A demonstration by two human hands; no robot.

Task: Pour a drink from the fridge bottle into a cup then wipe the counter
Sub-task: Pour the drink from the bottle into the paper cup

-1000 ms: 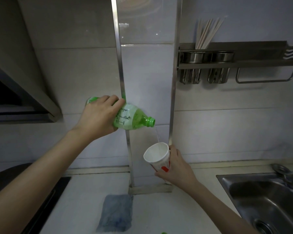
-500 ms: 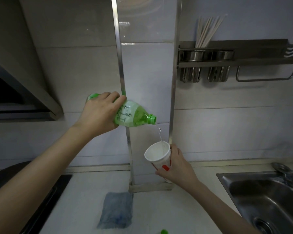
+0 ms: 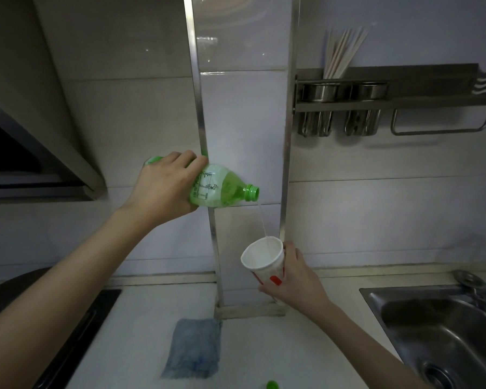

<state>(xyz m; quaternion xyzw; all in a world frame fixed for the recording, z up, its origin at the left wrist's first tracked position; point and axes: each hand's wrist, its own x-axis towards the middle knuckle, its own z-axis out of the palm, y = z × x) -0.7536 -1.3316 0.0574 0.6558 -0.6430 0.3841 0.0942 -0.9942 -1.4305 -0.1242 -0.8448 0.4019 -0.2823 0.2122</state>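
As left grip [image 3: 163, 192] wraps bottle [image 3: 220, 190], cup [image 3: 261, 256] below-right

No legible txt anywhere. The bottle [image 3: 225, 189] in the left hand [image 3: 166, 189] has a white label [image 3: 205, 188] w/ a small printed grid just past the fingertips, toward the neck; chars too small & blurred to read. The cup [image 3: 264, 262] in the right hand [image 3: 295, 282] has red marks on its side by the thumb, partly hidden; can't tell if letters.

Green bottle [image 3: 222, 189] w/ white label; white cup [image 3: 264, 261], red marks; blue cloth [image 3: 192, 349]; green cap [image 3: 272, 385]
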